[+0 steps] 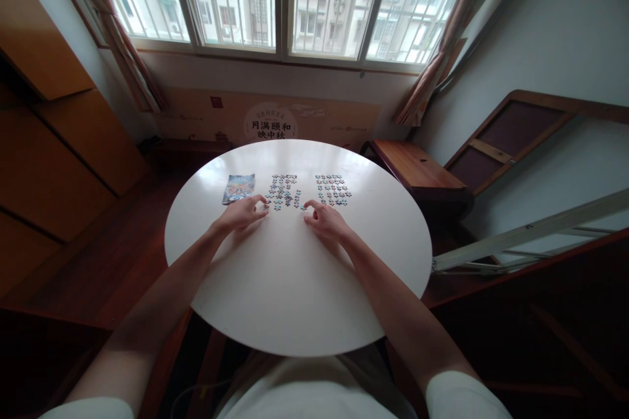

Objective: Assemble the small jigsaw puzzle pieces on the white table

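Observation:
Small jigsaw puzzle pieces lie on a round white table [295, 288] in two groups. The left group of puzzle pieces [282, 190] is spaced out in loose rows. To its right, another group of puzzle pieces [333, 188] lies in neater rows. My left hand [242, 213] rests at the left group's near corner, thumb and index finger curled around a puzzle piece. At the near right side of that group, my right hand [325, 218] pinches a puzzle piece [303, 208] at the tabletop. A colourful printed picture sheet [238, 188] lies just beyond my left hand.
A wooden bench [415, 167] stands behind the table at the right, near a leaning framed panel [501, 131]. Wooden cabinets [54, 150] line the left side. Behind the table, a printed board [196, 114] stands below the barred window [236, 0].

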A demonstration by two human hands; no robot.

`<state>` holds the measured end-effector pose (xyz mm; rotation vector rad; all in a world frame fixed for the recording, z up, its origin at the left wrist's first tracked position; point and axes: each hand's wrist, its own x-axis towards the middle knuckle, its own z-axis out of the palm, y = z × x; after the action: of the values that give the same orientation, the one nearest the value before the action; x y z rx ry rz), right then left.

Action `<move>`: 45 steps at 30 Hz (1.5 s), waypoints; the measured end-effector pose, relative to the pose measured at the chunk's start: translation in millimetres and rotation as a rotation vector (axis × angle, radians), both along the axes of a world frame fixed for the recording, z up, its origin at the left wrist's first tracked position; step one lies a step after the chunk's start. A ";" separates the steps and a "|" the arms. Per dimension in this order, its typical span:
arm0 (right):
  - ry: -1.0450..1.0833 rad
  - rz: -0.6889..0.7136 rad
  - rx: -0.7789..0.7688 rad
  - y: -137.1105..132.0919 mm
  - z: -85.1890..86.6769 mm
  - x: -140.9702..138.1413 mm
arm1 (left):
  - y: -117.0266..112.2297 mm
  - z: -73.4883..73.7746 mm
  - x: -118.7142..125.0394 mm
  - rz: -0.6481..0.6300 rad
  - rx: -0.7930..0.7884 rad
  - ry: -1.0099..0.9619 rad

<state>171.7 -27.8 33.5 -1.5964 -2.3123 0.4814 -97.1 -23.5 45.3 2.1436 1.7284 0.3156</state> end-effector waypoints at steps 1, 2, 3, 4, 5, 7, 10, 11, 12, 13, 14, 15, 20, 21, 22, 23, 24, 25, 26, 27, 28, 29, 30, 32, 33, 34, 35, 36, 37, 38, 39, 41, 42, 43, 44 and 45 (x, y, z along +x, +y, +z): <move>-0.001 0.000 0.000 -0.1 -0.1 -0.2 | -0.1 0.1 0.0 -0.003 0.000 -0.004; -0.002 0.000 0.002 -0.1 -0.3 -0.4 | -0.4 0.2 0.0 -0.006 0.002 -0.008; -0.003 -0.001 0.005 0.0 -0.5 -0.6 | -0.6 0.3 0.0 -0.006 0.006 -0.012; -0.004 -0.002 0.006 0.0 -0.8 -0.7 | -0.9 0.3 0.0 -0.006 0.009 -0.014; -0.004 -0.003 0.007 0.1 -1.0 -0.8 | -1.1 0.2 0.0 -0.003 0.012 -0.017; -0.006 -0.004 0.007 0.4 -1.6 -0.6 | -1.4 0.0 0.1 0.004 0.017 -0.019; -0.003 0.000 0.011 1.2 -2.7 0.2 | -1.5 -0.3 0.2 0.009 0.017 -0.010; 0.001 0.001 0.015 1.5 -3.1 0.4 | -1.6 -0.2 0.3 0.009 0.015 -0.004; 0.005 0.003 0.017 1.7 -3.5 0.7 | -1.6 -0.1 0.5 0.008 0.010 0.001; 0.009 0.003 0.018 1.8 -3.8 0.8 | -1.8 0.2 0.7 0.005 0.004 0.005; 0.010 0.004 0.016 1.7 -3.9 0.9 | -1.9 0.4 0.9 0.003 -0.003 0.006; 0.011 0.002 0.013 1.5 -3.7 0.9 | -2.1 0.6 1.0 0.001 -0.010 0.006; 0.004 -0.008 -0.015 -1.4 0.6 -0.5 | -3.0 1.5 1.4 0.007 -0.019 -0.001; 0.002 -0.009 -0.017 -2.0 1.4 -0.7 | -3.1 1.7 1.4 0.007 -0.022 -0.004; 0.002 -0.010 -0.018 -2.3 2.0 -0.9 | -3.2 1.8 1.4 0.007 -0.026 -0.007; 0.002 -0.011 -0.019 -2.5 2.4 -1.1 | -3.2 1.9 1.4 0.007 -0.031 -0.010; 0.004 -0.012 -0.019 -2.5 2.5 -1.2 | -3.2 1.9 1.3 0.006 -0.034 -0.013; 0.004 -0.012 -0.019 -2.4 2.4 -1.2 | -3.1 1.8 1.1 0.003 -0.035 -0.015; 0.002 -0.014 -0.019 -2.2 2.3 -1.3 | -2.9 1.6 0.9 0.000 -0.034 -0.016; -0.002 -0.014 -0.019 -2.0 2.1 -1.3 | -2.6 1.4 0.7 -0.004 -0.032 -0.017; -0.008 -0.014 -0.017 -1.8 2.0 -1.3 | -2.4 1.2 0.6 -0.007 -0.030 -0.018; -0.014 -0.013 -0.014 -1.5 1.8 -1.3 | -2.3 1.2 0.5 -0.008 -0.032 -0.017; -0.020 -0.010 -0.009 -1.3 1.6 -1.2 | -2.2 1.4 0.6 -0.009 -0.035 -0.015; -0.023 -0.006 0.000 -0.7 1.0 -0.9 | -2.6 2.3 1.0 -0.006 -0.044 -0.012; -0.020 -0.004 0.004 -0.4 0.4 -0.8 | -2.9 3.0 1.3 -0.006 -0.049 -0.011; -0.016 -0.003 0.006 0.0 -0.2 -0.6 | -3.3 3.7 1.7 -0.006 -0.052 -0.010; -0.012 -0.004 0.008 0.3 -0.9 -0.4 | -3.6 4.3 2.0 -0.007 -0.054 -0.010; -0.010 -0.005 0.008 0.7 -1.5 -0.2 | -3.8 4.7 2.2 -0.009 -0.055 -0.011; -0.008 -0.006 0.008 1.0 -2.1 0.0 | -3.8 4.8 2.3 -0.011 -0.053 -0.011; -0.007 -0.007 0.009 1.2 -2.5 0.2 | -3.7 4.7 2.2 -0.013 -0.050 -0.012; -0.006 -0.007 0.007 1.3 -2.7 0.3 | -3.4 4.3 2.0 -0.015 -0.047 -0.013; -0.003 -0.007 0.003 1.3 -2.6 0.5 | -2.7 3.0 1.4 -0.019 -0.043 -0.017; -0.001 -0.008 0.000 1.2 -2.4 0.5 | -2.4 2.5 1.0 -0.020 -0.042 -0.018; 0.000 -0.010 -0.001 1.1 -2.2 0.5 | -2.3 2.2 0.7 -0.023 -0.042 -0.018; 0.002 -0.011 -0.002 0.9 -1.9 0.4 | -2.3 2.1 0.5 -0.025 -0.043 -0.018; 0.003 -0.012 0.000 0.7 -1.6 0.2 | -2.5 2.3 0.5 -0.026 -0.043 -0.018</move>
<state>172.0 -27.1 31.8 -1.6084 -2.2990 0.4809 -96.7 -26.0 47.6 2.1242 1.6808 0.2880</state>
